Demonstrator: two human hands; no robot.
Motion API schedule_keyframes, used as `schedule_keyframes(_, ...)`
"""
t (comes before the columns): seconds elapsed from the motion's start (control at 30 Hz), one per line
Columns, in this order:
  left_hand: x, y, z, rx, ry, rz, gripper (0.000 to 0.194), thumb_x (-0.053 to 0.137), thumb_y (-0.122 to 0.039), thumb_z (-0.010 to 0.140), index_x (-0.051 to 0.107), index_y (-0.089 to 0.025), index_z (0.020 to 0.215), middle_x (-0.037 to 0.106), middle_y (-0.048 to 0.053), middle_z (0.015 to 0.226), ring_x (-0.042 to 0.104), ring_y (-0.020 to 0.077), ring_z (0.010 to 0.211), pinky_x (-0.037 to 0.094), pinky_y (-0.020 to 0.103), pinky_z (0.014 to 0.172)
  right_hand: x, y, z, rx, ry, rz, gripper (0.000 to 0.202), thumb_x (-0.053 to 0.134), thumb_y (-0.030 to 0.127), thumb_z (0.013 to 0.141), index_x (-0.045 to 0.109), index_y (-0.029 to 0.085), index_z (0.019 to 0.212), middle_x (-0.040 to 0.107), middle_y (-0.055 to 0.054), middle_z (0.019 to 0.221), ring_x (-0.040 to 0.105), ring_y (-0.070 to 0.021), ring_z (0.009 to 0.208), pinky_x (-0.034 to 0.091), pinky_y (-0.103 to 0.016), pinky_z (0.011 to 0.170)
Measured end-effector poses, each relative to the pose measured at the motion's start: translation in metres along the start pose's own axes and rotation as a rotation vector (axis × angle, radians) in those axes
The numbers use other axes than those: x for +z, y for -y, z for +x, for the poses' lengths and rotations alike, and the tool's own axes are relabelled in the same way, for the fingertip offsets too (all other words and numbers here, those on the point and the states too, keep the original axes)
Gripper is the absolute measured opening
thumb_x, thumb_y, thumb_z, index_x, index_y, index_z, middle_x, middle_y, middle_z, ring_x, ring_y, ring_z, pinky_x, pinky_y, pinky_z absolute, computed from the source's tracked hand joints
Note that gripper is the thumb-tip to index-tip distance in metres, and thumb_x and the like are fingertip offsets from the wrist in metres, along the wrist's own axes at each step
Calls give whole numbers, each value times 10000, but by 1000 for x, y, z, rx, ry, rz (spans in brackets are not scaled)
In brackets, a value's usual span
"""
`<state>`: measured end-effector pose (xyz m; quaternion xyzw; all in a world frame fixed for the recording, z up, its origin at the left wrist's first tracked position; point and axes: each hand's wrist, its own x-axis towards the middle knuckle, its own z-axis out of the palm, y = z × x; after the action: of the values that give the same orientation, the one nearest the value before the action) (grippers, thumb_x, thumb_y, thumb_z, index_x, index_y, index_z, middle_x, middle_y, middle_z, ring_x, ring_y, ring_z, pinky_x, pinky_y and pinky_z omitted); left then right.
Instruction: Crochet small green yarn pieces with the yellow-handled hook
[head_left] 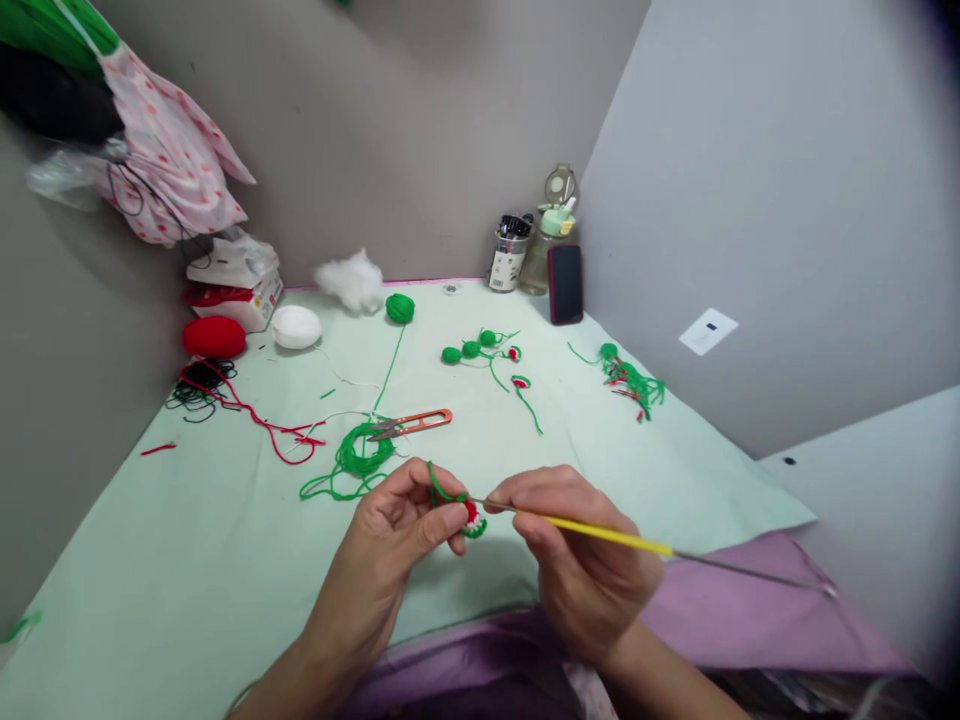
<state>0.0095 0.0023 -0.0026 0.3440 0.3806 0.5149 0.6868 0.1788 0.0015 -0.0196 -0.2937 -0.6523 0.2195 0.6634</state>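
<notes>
Left hand (409, 525): Thumb and fingers are closed in a pinch on a small crochet piece (474, 524), its red middle, white band and green edge showing past the thumb tip.
Right hand (592, 575): Fingers wrap a crochet hook (615, 538) by its yellow grip, pen-fashion, no gap left around it, the bare metal end slanting out to the right.
Stitch: The hook's working end meets the top of the piece between the hands; whether its tip sits inside a loop is too small to say for certain.
Green strand (433, 482): It crosses the left fingers above the piece. Even, light tension here, with the pinch close to the stitch and the hook turned gently, should make for a neat loop and less split yarn.
Yarn coil (349, 455): It lies just beyond the left hand, with snips (409, 419) resting across its edge, a likely snag for a strand pulled quickly.
Green pieces (471, 349): A small group lies straight ahead of the grip.
Farther out: A green ball (400, 308) sits beyond the coil; yarn scraps (637, 385) lie ahead and right.
</notes>
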Motion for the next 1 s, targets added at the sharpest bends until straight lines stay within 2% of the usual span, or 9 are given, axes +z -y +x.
schedule_keyframes(0.13,0,-1,0,-7,-23,-1,163,930,-283,777,795,-199,809,690,-15,796,615,99,654,528,211,663,-4,3,0,-65,77,-119,255,719,121,966,732,256,1181,824,-63,948,796,-191,829,669,-312,717)
schedule_keyframes(0.3,1,-1,-2,-12,-43,-15,167,932,-277,771,792,-201,825,686,-21,795,624,97,648,523,214,667,-8,14,12,-134,158,-268,150,715,157,970,758,246,1083,835,-61,874,819,-197,749,693,-282,648)
schedule_keyframes(0.47,5,-3,-3,-8,-60,-48,168,935,-265,758,790,-210,823,689,-23,818,618,99,643,519,222,658,-8,15,12,-128,164,-293,138,720,175,963,769,250,1069,844,-71,920,826,-216,766,708,-309,652)
schedule_keyframes(0.57,5,-3,-3,8,-85,-61,176,942,-271,752,814,-210,858,685,-21,805,587,87,621,499,217,654,-6,12,8,-150,168,-300,200,715,129,955,751,242,1117,841,-83,971,826,-204,828,709,-292,710)
schedule_keyframes(0.77,2,-1,2,-42,-33,-32,326,964,-330,736,864,-231,1031,667,-6,763,532,90,633,460,201,618,0,2,-2,-205,164,-318,461,609,-6,960,696,263,1324,804,-118,1132,801,-205,1011,696,-316,802)
schedule_keyframes(0.9,3,-4,3,-53,-49,-49,384,973,-332,718,868,-266,1081,640,-19,767,503,84,621,453,201,613,3,0,-1,-108,116,-224,452,618,-8,962,725,282,1291,802,-97,1122,791,-200,975,680,-317,785)
schedule_keyframes(1.0,3,-4,2,-24,-64,-21,465,975,-305,714,849,-292,1161,637,-25,746,509,98,627,464,213,630,1,0,6,18,144,-71,340,621,38,981,757,273,1187,801,-60,1012,772,-191,921,668,-315,775)
